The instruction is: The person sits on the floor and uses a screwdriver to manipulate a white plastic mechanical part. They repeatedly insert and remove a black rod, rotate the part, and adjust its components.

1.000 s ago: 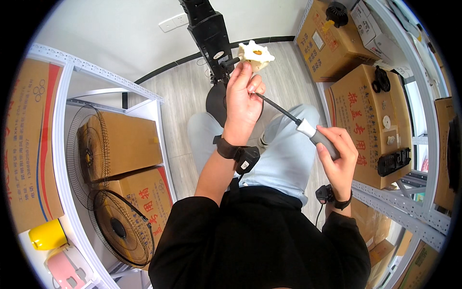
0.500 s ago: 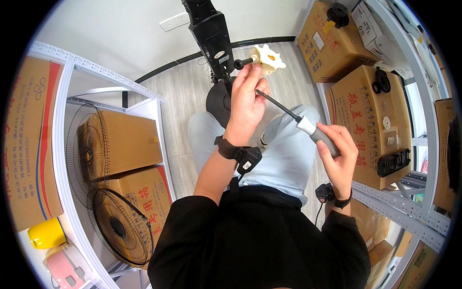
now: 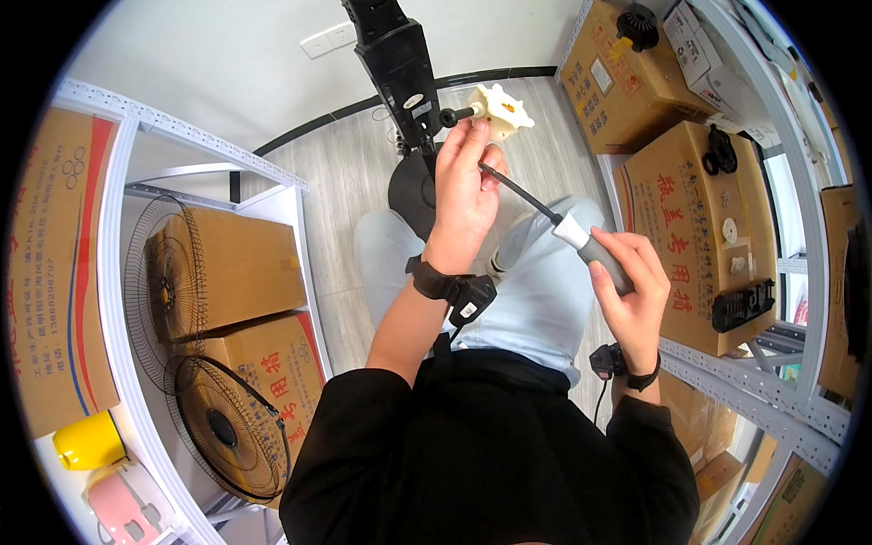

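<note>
My left hand [image 3: 467, 182] pinches the lower edge of a cream-coloured, star-edged plastic part [image 3: 505, 111]. A short black cylindrical piece [image 3: 451, 118] sticks out from the part's left side, beside the black fan stand [image 3: 397, 77]. My right hand [image 3: 629, 289] is closed round the grey handle of a screwdriver [image 3: 592, 247]. The dark shaft slants up and left, and its end lies at my left fingers. Those fingers hide exactly what the tip touches. The stand's round dark base [image 3: 411, 191] is partly behind my left hand.
Shelving with cardboard boxes [image 3: 227, 263] and wire fan guards [image 3: 222, 427] stands on the left. On the right, another shelf carries a cardboard box [image 3: 681, 232] with black parts [image 3: 743, 307] and a small white disc [image 3: 729, 231] on top.
The cream-coloured part has tilted slightly in my left hand. My right hand and the screwdriver have shifted a little up and to the left.
</note>
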### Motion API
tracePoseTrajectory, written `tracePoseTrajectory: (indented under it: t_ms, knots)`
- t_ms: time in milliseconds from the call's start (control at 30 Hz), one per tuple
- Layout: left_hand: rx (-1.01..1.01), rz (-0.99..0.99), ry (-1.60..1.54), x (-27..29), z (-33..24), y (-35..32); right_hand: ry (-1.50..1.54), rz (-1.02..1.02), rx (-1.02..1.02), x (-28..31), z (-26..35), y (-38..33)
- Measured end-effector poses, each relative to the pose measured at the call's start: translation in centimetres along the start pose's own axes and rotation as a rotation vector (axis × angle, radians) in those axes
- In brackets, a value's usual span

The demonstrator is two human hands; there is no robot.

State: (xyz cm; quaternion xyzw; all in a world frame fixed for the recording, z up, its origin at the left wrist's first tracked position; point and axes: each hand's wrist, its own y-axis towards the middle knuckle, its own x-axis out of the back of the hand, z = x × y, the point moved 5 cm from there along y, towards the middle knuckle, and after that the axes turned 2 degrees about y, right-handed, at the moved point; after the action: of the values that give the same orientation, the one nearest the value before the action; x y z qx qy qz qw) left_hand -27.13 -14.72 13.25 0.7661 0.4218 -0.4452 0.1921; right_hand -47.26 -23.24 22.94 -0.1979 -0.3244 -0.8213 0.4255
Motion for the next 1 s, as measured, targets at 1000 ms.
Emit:
tracePoseTrajectory:
  t_ms: [1000]
  knots:
    - [-0.274, -0.092, -0.151, 0.7, -3.6, -0.1, 0.035, 0.042, 0.058, -2.5, 1.4, 0.4]
